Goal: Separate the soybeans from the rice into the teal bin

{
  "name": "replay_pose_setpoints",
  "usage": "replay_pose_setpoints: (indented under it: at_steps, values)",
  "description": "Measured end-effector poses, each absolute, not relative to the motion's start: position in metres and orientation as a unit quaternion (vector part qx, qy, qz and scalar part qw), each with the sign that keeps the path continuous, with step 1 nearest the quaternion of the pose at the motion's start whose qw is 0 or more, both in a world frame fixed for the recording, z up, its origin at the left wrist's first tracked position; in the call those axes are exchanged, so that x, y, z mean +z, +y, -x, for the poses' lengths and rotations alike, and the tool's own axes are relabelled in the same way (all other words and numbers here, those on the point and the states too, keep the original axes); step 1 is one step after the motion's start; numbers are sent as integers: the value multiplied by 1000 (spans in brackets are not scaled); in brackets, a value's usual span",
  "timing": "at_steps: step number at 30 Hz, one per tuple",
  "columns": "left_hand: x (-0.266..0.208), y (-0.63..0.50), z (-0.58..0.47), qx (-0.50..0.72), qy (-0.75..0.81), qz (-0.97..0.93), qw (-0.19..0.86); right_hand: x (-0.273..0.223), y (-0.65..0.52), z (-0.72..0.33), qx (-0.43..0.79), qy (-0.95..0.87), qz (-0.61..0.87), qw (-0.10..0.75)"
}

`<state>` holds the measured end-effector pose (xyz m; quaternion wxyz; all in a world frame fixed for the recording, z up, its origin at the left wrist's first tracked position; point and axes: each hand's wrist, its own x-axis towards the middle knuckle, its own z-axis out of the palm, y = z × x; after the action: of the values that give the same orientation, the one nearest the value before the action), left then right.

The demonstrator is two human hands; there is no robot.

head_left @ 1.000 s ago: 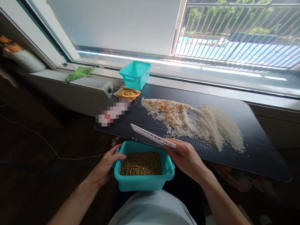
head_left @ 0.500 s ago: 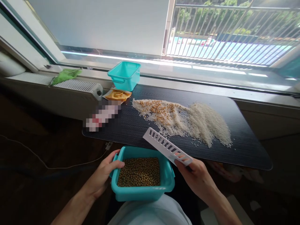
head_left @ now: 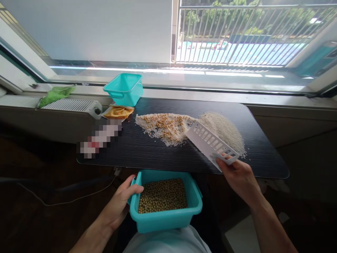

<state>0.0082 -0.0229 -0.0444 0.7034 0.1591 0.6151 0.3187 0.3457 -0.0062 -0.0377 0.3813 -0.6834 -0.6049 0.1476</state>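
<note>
My left hand [head_left: 123, 200] grips the left handle and rim of a turquoise plastic bin [head_left: 165, 219], held at my lap below the table edge. Small greenish-brown round peas or beans [head_left: 163, 196] cover its bottom. My right hand [head_left: 239, 175] is closed around the near end of a white slotted plastic piece [head_left: 207, 144], which is tilted over the table at the rice. One heap of white rice [head_left: 223, 130] lies on the right. To its left, a second patch of rice [head_left: 171, 138] is mixed with yellow-orange peas [head_left: 163, 121].
The dark table [head_left: 147, 154] stands against the window sill. A second turquoise bin [head_left: 134, 93] sits at its back left, beside an orange-yellow packet [head_left: 118, 112] and a blurred-out item [head_left: 100, 140]. A green cloth [head_left: 56, 95] lies on the radiator [head_left: 71, 104].
My right hand has moved the white slotted piece forward and right, from near the bin to the rice. The near rice has been shifted, baring dark tabletop. My view has turned slightly right.
</note>
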Motion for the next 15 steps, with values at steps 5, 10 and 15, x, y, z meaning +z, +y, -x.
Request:
replay_pose_setpoints:
  at_steps: [5, 10, 15]
  values:
    - [-42, -22, -11, 318, 609, -159, 709, -34, -2, -337, 158, -645, 652, 367]
    - [-45, -22, -9, 309, 610, -171, 709, -31, -5, -331, 186, -674, 622, 352]
    - [-45, -23, -8, 311, 598, -175, 717, -27, -10, -334, 187, -676, 615, 360]
